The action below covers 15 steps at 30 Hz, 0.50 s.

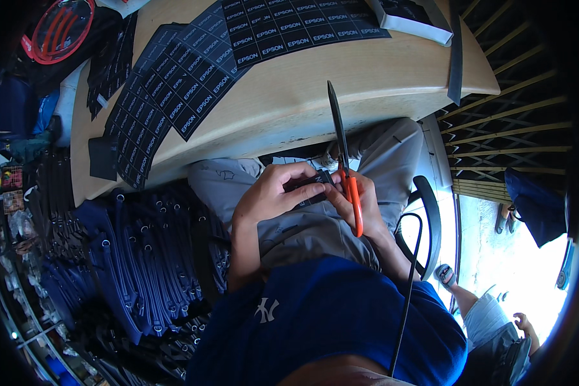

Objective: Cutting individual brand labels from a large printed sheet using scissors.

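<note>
Over my lap, my left hand is closed on a small black printed label, pinched between thumb and fingers. Close beside it on the right, my right hand holds a pair of scissors with orange handles. Their long dark blades look closed and point up and away toward the table edge. The right fingertips meet the label's right end; whether they grip it too is hard to see. Large black sheets printed with a grid of pale lettering lie overlapping on the wooden table ahead.
A white-edged box and a dark strip lie at the table's right. Many blue straps with metal rings hang at left. A chair armrest is by my right arm. A folding gate and another person are at right.
</note>
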Available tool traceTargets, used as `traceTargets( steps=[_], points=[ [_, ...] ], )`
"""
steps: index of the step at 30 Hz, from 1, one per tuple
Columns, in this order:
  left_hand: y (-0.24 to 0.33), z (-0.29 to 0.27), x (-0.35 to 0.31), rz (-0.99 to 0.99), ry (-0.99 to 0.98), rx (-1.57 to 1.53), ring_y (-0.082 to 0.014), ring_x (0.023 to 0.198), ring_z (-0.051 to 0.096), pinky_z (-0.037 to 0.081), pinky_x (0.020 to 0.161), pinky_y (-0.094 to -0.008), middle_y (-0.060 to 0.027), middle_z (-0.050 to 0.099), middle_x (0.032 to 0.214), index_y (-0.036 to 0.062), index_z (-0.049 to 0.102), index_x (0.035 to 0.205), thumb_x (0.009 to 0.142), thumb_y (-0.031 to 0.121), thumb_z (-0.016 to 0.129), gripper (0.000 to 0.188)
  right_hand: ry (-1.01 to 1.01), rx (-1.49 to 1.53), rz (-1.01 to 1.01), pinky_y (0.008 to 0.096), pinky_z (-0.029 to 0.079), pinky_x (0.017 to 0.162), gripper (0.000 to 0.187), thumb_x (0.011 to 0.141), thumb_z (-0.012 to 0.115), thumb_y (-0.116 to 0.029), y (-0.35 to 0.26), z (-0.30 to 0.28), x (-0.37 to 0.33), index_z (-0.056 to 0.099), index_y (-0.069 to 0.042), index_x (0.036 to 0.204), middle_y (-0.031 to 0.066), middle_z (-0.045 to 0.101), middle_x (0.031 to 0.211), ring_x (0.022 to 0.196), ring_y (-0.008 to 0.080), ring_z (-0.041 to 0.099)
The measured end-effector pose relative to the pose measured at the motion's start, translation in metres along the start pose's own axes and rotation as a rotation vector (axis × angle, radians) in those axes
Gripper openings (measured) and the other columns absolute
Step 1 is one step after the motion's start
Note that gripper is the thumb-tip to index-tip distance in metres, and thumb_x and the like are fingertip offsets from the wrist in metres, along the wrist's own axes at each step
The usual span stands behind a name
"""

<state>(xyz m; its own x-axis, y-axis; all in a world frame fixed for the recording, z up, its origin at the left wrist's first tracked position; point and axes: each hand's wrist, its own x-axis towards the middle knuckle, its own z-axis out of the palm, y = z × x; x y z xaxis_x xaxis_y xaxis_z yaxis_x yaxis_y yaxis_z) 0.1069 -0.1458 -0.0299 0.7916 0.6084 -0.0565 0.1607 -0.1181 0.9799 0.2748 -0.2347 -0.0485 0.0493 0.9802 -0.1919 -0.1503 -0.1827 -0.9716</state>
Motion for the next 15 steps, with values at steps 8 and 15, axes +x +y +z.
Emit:
traceTargets(
  steps=[8,15],
  points=[
    [-0.010,0.014,0.000,-0.134,0.189,-0.160,-0.0011,0.067,0.047,0.038,0.057,-0.0176,0.0015,0.057,0.077,-0.0026,0.059,0.089,0.089,0.010,0.062,0.013,0.090,0.046,0.042,0.0178,0.028,0.047,0.013,0.089,0.062,-0.011,0.008,0.005,-0.001,0.052,-0.002,0.090,-0.0073,0.046,0.062,0.054,-0.0003,0.037],
    [-0.014,0.015,0.001,-0.154,0.164,-0.103,-0.0016,0.068,0.050,0.040,0.059,-0.0177,0.0012,0.059,0.075,-0.0026,0.060,0.089,0.089,0.008,0.061,0.011,0.138,0.087,0.022,0.0179,0.031,0.048,0.016,0.089,0.061,-0.016,0.005,0.005,-0.001,0.052,-0.002,0.089,-0.0046,0.048,0.066,0.055,0.0014,0.041]
  ],
)
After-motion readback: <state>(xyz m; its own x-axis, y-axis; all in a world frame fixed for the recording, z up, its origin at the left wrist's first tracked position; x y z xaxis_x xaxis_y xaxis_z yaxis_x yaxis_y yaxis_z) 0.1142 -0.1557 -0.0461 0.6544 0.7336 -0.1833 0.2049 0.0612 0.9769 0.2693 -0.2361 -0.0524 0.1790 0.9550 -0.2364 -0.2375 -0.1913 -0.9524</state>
